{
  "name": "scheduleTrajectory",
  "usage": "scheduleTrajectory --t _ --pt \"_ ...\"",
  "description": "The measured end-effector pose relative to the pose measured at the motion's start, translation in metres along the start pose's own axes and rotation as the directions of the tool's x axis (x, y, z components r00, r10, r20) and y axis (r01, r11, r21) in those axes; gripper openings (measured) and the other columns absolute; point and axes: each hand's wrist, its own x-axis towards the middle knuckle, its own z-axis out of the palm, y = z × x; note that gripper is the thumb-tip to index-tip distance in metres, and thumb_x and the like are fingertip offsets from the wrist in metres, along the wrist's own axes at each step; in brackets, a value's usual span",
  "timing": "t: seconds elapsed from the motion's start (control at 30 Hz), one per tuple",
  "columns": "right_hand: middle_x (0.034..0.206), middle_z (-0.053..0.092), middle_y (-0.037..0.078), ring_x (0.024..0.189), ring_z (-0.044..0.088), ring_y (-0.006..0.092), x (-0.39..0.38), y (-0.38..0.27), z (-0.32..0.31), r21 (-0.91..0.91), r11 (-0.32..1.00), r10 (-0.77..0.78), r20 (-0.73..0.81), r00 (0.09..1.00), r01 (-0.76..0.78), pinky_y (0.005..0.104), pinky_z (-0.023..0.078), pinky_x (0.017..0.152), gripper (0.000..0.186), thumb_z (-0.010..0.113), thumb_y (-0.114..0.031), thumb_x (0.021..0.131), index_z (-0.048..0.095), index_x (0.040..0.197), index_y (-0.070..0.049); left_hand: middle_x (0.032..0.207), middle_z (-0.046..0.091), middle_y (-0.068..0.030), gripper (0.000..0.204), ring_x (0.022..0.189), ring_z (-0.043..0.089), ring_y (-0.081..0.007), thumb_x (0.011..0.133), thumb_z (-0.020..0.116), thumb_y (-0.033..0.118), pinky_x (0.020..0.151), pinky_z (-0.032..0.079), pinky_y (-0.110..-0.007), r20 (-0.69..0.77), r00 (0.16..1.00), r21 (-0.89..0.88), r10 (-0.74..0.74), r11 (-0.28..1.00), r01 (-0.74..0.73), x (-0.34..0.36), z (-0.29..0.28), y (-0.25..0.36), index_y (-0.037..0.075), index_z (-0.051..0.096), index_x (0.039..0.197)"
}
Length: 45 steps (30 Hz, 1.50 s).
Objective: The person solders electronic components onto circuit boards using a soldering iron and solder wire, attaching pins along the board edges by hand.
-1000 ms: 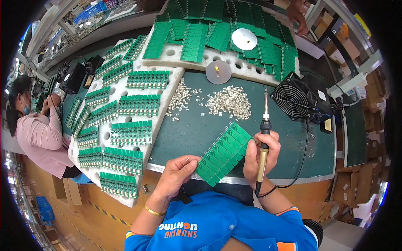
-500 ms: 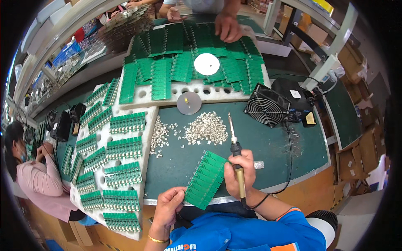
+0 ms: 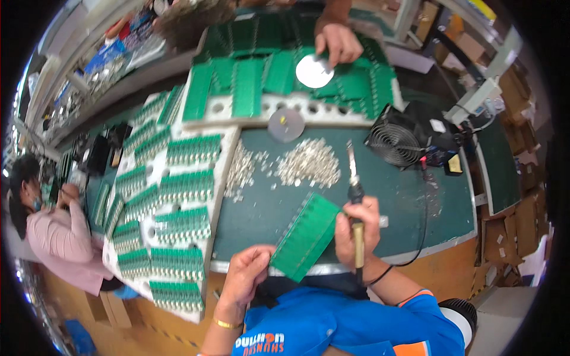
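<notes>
A green circuit board panel (image 3: 306, 237) is tilted over the table's near edge. Its lower left corner is pinched between the thumb and fingers of my left hand (image 3: 248, 274). My right hand (image 3: 358, 231) is closed round a soldering iron (image 3: 358, 243) with a tan handle, its tip pointing up and away. The thumb of that hand is at the panel's right corner; whether it grips the panel I cannot tell. Beyond the panel lies a heap of small pale metallic parts (image 3: 310, 163), with a smaller heap (image 3: 238, 172) to its left.
White foam trays hold boards: populated ones on the left tray (image 3: 221, 202), bare stacked ones on the far tray (image 3: 285, 105). A co-worker's hand (image 3: 338, 44) is by a white disc (image 3: 314, 71). A grey disc (image 3: 286, 124) and black fan (image 3: 396, 136) stand beyond. Another person (image 3: 62, 234) sits left.
The whole view has shifted, with the scene slightly right and up. The co-worker's hand has come down to the white disc. My hands keep the same holds.
</notes>
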Motion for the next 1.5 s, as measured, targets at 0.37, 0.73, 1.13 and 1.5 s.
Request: scheduleTrajectory --t 0.37,0.73,1.13,1.5 --pt "0.097 0.052 0.014 0.075 0.050 0.0168 -0.003 0.003 0.000 0.028 0.999 0.019 0.033 0.999 -0.020 0.0288 0.044 0.065 0.032 0.061 0.007 0.083 0.050 0.112 -0.005 0.068 0.051 0.0086 0.025 0.052 0.028 0.0005 0.098 0.057 0.019 0.045 0.020 -0.019 0.053 0.997 -0.019 0.055 0.998 -0.055 0.001 0.001 0.002 0.000 0.066 0.110" --pt "0.104 0.051 0.015 0.077 0.049 0.0145 -0.008 0.001 -0.002 0.072 0.997 0.031 0.021 0.999 -0.032 0.0250 0.044 0.064 0.034 0.061 0.007 0.084 0.050 0.114 -0.004 0.068 0.051 0.0071 0.027 0.049 0.028 0.0008 0.099 0.057 0.022 0.043 0.021 -0.019 0.005 0.998 -0.068 0.060 0.996 -0.060 0.000 0.003 0.002 -0.003 0.064 0.106" --pt "0.105 0.050 0.015 0.079 0.049 0.0144 -0.008 0.000 -0.001 0.068 0.997 0.027 0.038 0.999 -0.029 0.0245 0.044 0.063 0.034 0.060 0.008 0.084 0.049 0.114 -0.003 0.065 0.049 0.0089 0.028 0.051 0.029 0.0009 0.099 0.056 0.027 0.044 0.022 -0.018 -0.012 0.998 -0.095 0.069 0.993 -0.070 0.000 0.004 0.006 0.002 0.067 0.106" --pt "0.103 0.051 0.016 0.081 0.050 0.0178 -0.010 0.001 0.000 0.036 0.999 0.037 0.043 0.998 -0.039 0.0266 0.044 0.068 0.035 0.060 0.010 0.082 0.049 0.113 -0.003 0.062 0.044 0.0101 0.030 0.049 0.027 0.0009 0.100 0.056 0.029 0.043 0.021 -0.019 -0.038 0.996 -0.118 0.082 0.989 -0.086 0.003 0.004 0.006 0.002 0.066 0.105"
